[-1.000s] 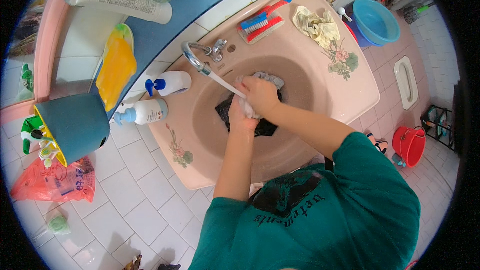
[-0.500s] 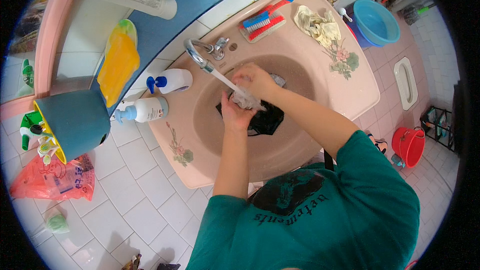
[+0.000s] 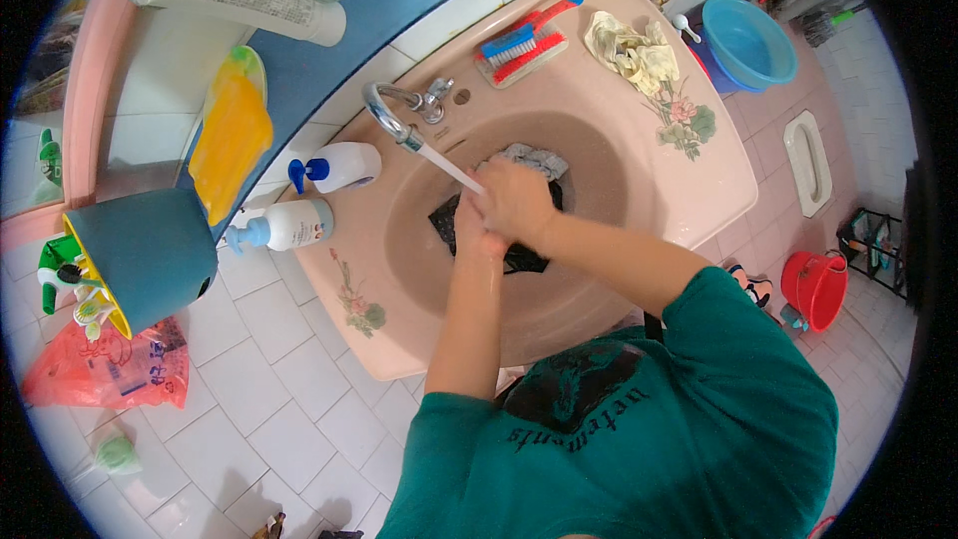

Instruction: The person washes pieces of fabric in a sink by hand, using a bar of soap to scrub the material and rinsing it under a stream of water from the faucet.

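My left hand point(image 3: 476, 228) and my right hand point(image 3: 516, 202) are pressed together over the pink sink point(image 3: 409, 304), both closed, under water from the chrome faucet point(image 3: 397, 125). Between them is a wet grey cloth, mostly hidden by the fingers. Grey cloth point(image 3: 541, 160) also shows just beyond my right hand; whether it is the same piece I cannot tell. Below my hands, black fabric point(image 3: 523, 260) lies in the basin, partly covered by my wrists.
On the rim lie a red and blue brush point(image 3: 521, 43) and a crumpled cream cloth point(image 3: 635, 52). Two pump bottles, one white with blue point(image 3: 344, 166), one pale point(image 3: 299, 225), stand left. A blue basin point(image 3: 748, 40) and red bucket point(image 3: 813, 289) are at right.
My right hand has come down onto my left, whose palm was turned up with pale wet cloth on it. The cloth is now mostly covered, and more grey fabric shows behind.
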`<state>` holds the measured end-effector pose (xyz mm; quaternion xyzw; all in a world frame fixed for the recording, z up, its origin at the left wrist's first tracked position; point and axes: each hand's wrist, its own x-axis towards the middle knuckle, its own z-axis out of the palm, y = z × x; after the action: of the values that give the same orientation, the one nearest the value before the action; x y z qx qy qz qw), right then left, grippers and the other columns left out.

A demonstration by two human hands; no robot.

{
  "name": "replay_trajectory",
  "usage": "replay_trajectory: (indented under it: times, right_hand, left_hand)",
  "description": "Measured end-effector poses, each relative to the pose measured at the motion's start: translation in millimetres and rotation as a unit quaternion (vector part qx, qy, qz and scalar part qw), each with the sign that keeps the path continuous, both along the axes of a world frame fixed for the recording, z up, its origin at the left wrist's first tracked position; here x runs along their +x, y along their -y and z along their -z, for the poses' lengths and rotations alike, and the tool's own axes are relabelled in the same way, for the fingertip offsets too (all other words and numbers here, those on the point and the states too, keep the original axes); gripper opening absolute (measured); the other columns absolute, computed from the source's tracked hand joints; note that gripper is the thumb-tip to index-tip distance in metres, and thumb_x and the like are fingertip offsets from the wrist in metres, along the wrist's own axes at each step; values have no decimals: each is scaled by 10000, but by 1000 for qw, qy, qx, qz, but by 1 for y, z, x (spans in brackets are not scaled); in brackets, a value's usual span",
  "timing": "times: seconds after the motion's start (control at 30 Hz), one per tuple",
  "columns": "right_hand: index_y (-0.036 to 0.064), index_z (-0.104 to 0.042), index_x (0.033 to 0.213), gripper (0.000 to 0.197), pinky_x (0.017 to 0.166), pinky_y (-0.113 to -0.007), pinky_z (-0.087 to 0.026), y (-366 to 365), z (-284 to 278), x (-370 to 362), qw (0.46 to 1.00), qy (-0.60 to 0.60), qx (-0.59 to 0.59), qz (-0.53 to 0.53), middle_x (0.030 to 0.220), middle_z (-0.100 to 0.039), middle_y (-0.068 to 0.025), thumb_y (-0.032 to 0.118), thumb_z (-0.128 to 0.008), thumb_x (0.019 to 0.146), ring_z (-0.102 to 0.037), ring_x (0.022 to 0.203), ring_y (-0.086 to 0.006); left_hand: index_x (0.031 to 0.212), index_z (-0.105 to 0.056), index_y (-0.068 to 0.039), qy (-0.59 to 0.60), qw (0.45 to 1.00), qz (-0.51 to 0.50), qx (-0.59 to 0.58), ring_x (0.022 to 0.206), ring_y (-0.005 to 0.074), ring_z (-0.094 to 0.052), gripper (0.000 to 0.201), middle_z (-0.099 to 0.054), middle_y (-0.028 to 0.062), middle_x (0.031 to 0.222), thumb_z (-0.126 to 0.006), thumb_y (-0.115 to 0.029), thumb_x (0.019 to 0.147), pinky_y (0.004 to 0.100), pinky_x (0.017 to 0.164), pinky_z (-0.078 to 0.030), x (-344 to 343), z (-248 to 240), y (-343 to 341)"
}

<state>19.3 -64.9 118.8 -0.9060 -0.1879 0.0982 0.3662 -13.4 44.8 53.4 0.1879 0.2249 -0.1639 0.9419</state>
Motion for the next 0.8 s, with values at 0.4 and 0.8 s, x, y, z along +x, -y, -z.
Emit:
replay_trajectory:
  times: [0.4, 0.8]
  right_hand:
    - [78, -635, 679, 308, 632, -439, -502, -8, 31, -15, 984, 54, 141, 93, 822, -622, -145, 346, -589, 824, -597, 712, -374]
    - [55, -649, 928, 287, 722, -362, -500, 8, 49, 36, 922, -263, 275, 76, 844, -650, -141, 320, -640, 818, -624, 818, -310]
  left_hand:
    - [940, -534, -118, -58, 996, -38, 55, 846, 236, -589, 295, -598, 72, 894, -392, -375, 972, 396, 753, -498, -9, -30, 23]
    - [1153, -555, -75, -111, 983, -141, -44, 1133, 293, -531, 441, -579, 115, 1197, -373, -422, 952, 467, 985, -402, 7, -39, 9]
